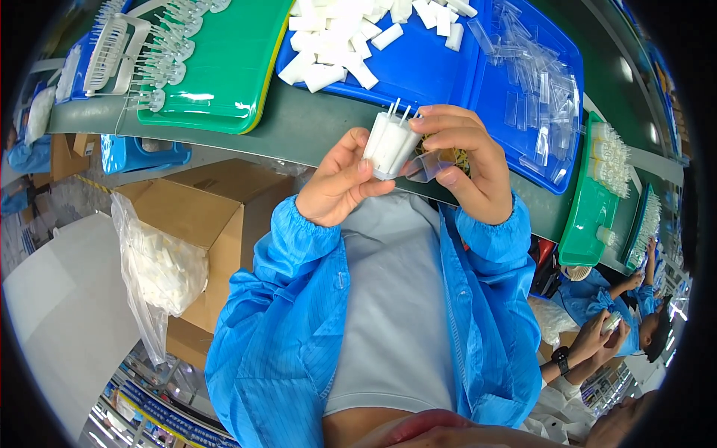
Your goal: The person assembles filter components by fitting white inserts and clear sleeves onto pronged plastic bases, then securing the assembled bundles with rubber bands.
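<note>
My left hand pinches a white power adapter between thumb and fingers, just off the near edge of the workbench. Its prongs point up and away from me. My right hand is closed around a small clear plastic piece, apparently a sleeve or cover, right beside the adapter. The right fingertips reach the adapter's right side near the prongs. Whether the clear piece touches the adapter cannot be made out.
A blue tray holds many white adapter housings; another blue tray holds clear plastic pieces. Green trays with pronged parts stand left and right. An open cardboard box with bagged white parts is at my left. Co-workers sit at right.
</note>
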A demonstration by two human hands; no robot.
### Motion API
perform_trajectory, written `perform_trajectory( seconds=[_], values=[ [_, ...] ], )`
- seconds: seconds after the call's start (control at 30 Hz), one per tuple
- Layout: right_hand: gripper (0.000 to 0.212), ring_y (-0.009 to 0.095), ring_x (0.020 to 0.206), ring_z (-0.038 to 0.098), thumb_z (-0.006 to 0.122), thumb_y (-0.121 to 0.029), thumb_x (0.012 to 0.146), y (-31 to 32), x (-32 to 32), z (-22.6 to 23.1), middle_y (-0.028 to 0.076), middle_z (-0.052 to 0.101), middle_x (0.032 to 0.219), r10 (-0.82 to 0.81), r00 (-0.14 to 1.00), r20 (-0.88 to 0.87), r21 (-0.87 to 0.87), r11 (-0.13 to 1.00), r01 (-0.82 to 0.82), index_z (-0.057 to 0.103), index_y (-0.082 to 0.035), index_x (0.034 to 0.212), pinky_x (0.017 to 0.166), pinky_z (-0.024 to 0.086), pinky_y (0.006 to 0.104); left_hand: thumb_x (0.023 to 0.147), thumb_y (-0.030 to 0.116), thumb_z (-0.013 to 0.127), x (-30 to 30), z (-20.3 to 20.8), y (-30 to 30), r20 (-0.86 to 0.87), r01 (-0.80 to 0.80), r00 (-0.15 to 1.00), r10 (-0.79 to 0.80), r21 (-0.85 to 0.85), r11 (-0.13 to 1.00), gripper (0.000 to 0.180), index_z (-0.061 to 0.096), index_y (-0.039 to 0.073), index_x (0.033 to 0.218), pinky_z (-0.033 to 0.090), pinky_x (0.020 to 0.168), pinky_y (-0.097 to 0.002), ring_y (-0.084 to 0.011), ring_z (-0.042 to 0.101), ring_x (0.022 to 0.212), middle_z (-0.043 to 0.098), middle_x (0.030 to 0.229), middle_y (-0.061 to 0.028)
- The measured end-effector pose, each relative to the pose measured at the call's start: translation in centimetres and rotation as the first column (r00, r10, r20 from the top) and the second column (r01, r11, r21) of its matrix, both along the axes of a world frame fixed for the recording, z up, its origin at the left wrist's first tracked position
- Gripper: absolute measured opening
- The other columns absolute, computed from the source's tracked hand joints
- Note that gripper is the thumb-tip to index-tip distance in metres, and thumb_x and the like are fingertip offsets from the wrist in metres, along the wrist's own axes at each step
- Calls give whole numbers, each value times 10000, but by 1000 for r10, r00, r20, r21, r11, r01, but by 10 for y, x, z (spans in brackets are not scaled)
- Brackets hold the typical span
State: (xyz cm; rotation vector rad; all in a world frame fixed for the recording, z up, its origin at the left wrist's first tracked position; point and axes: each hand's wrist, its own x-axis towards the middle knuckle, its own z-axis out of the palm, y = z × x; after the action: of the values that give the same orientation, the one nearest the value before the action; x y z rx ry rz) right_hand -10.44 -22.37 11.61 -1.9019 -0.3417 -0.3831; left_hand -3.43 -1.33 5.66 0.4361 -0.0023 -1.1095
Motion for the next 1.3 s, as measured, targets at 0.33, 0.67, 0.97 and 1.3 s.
perform_trajectory(
  seconds=[0.33,0.67,0.97,1.3],
  values=[
    [296,327,1167,539,710,-150,783,5,-8,-3,111,642,1162,-1,1000,3,-27,1000,1,630,-51,1051,965,423,419,894,23,588,2,17,-2,138,-28,990,13,105,994,353,426,81,1202,564,880,-378,-284,557,1156,481,1273,-134],
    [312,247,852,590,776,-48,665,-16,-15,13,83,654,888,-312,948,67,-171,932,319,699,-46,967,737,473,341,739,-117,704,9,15,5,662,-204,749,28,190,960,439,524,19,1115,552,867,-316,-214,540,1115,438,1182,-86],
    [304,250,843,509,761,-107,688,-14,-12,25,63,585,861,-233,972,7,-329,918,223,698,-86,985,748,427,344,716,-129,711,8,20,2,679,-204,735,-10,235,950,440,544,24,1093,568,835,-301,-220,526,1143,437,1170,-85],
    [486,236,815,569,785,-83,666,-4,-7,27,72,615,854,-219,976,-10,-214,954,212,649,-54,1132,732,451,336,733,-108,707,7,22,-1,620,-161,783,-52,283,946,392,555,19,1071,574,816,-291,-214,531,1128,443,1157,-85]
  ],
)
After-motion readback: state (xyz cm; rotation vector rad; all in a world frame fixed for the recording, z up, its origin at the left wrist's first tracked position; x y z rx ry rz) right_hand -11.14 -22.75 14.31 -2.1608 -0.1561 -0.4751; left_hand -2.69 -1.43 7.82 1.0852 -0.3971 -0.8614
